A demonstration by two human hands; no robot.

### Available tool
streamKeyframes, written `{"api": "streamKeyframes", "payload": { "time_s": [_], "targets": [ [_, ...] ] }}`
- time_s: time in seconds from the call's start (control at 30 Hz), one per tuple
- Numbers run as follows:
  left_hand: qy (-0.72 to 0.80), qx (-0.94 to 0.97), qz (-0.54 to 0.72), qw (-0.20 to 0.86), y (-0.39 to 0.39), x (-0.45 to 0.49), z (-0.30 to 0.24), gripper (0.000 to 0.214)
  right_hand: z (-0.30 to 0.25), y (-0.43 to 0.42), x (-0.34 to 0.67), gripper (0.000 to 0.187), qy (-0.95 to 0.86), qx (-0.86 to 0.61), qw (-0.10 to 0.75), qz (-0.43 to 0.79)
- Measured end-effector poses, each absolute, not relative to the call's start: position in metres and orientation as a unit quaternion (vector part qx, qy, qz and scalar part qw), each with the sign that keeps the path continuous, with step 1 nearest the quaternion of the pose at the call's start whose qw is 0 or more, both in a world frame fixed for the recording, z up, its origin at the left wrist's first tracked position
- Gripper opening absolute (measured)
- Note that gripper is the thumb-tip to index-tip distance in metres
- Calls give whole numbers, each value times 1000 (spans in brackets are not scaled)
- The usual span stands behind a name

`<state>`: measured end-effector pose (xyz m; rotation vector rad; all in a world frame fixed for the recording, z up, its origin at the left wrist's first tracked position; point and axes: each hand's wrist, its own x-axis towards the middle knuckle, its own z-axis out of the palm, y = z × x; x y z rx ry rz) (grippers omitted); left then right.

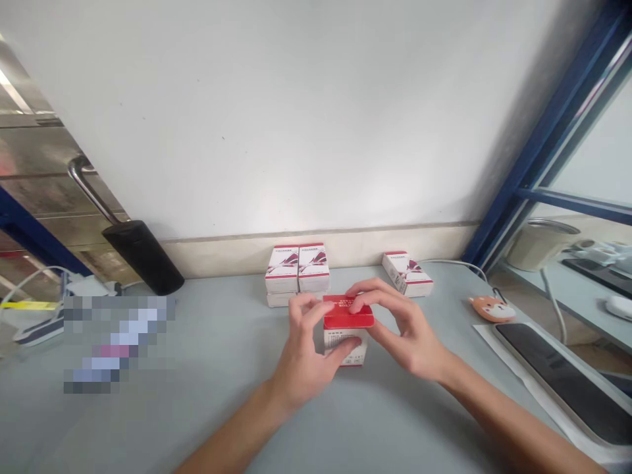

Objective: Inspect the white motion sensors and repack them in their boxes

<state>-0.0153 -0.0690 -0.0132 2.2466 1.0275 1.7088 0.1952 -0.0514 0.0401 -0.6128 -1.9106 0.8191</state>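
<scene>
Head view: red-and-white box (345, 329) sits on surface (217, 421) btwn L hand (301, 355) & R hand (407, 332), fingers (360, 294) of both clamped on its red top. L thumb (345, 349) on box front. Stacked boxes (297, 268) just behind, w/ 1 more box (407, 274) to the R, near wall (276, 118).

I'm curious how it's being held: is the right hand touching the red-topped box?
Touching: the head view shows the right hand resting on the red top of the box.
</scene>
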Motion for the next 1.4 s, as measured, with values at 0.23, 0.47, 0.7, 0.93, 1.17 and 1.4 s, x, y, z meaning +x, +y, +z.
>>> {"api": "streamKeyframes", "payload": {
  "time_s": [0.23, 0.47, 0.7, 0.93, 1.17, 1.4],
  "targets": [
    [360, 739, 566, 69, -71, -15, -12, 74, 34, -47, 194, 19, -784, -257, 483, 292],
    [357, 759, 543, 43, -74, -15, -7, 61, 33, -46, 194, 13, -795, -240, 487, 271],
    [332, 767, 548, 24, -68, -19, -8, 56, 24, -44, 196, 22, -828, -221, 468, 215],
    [321, 771, 550, 20, -69, -18, -4, 61, 30, -45, 190, 11, -805, -240, 491, 232],
    [323, 776, 540, 20, -69, -20, -7, 64, 28, -49, 184, 7, -781, -256, 520, 234],
    [345, 764, 543, 51, -68, -19, -9, 65, 25, -51, 180, 11, -773, -280, 544, 169]
  ]
}}
